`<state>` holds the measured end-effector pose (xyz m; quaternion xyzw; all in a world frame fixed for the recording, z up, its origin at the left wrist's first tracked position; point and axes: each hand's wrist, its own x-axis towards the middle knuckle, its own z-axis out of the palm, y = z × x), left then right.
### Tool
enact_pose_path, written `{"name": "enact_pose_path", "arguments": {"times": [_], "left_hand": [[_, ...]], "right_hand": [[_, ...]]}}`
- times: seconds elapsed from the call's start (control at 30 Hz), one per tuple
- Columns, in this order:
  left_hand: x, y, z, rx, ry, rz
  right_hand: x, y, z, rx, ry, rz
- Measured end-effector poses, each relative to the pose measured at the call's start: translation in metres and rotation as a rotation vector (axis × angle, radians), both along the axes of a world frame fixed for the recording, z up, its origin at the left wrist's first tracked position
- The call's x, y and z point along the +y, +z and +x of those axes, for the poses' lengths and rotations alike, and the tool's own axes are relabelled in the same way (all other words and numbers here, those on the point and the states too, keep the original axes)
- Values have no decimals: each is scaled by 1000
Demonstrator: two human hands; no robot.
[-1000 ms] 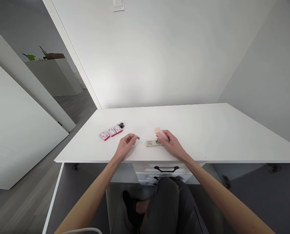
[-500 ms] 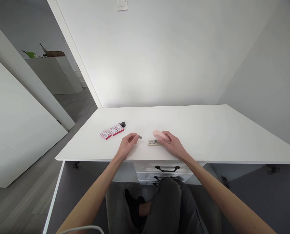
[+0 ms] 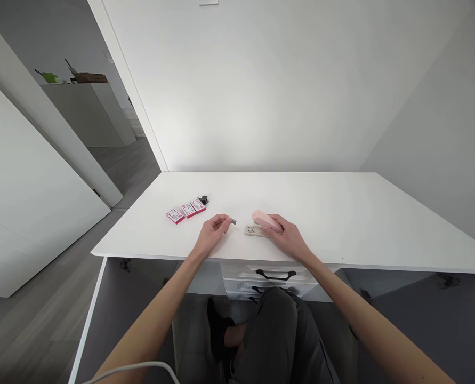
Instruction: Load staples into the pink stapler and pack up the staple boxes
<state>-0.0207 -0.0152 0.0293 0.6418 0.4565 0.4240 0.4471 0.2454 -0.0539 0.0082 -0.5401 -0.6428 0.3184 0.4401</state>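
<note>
My left hand [image 3: 214,232] pinches a small grey strip of staples [image 3: 233,221] between thumb and fingertips, just above the white tabletop. To its right, my right hand [image 3: 287,238] is closed round a pink stapler [image 3: 264,219] at its hinge end. The stapler's upper arm is tilted up from its pale base [image 3: 251,230], which lies on the table with a patterned plate at its left end. My fingers hide the hinge. The strip is apart from the stapler, a short gap to its left.
Several small red-and-white boxes [image 3: 188,210] lie at the left of the white table [image 3: 325,213]. A small black object [image 3: 203,200], perhaps a staple remover, is beside them. Below the front edge are drawers with black handles [image 3: 275,274]. A pale cable [image 3: 141,366] crosses my left forearm.
The stapler's upper arm and base now show a wider gap at the left end. My left hand keeps its pinch on the staple strip. The view has tilted down slightly.
</note>
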Motion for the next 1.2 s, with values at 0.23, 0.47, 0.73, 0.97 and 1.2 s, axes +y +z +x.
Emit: {"name": "enact_pose_path", "arguments": {"times": [0.23,0.47,0.73,0.97,1.2], "left_hand": [[-2,2,2,2,1,2],[-3,1,1,-15,-19,-11],[-3,1,2,-23,-12,-17],[-2,1,2,-20,5,-12],[-1,-1,3,-22,3,-17]], "right_hand": [[3,-4,-2,-44,-30,13],[5,-9,-7,-144,-59,51],[4,-10,-6,-116,-48,60],[2,-8,-6,-119,-66,35],[2,-10,-4,-122,-66,27]]}}
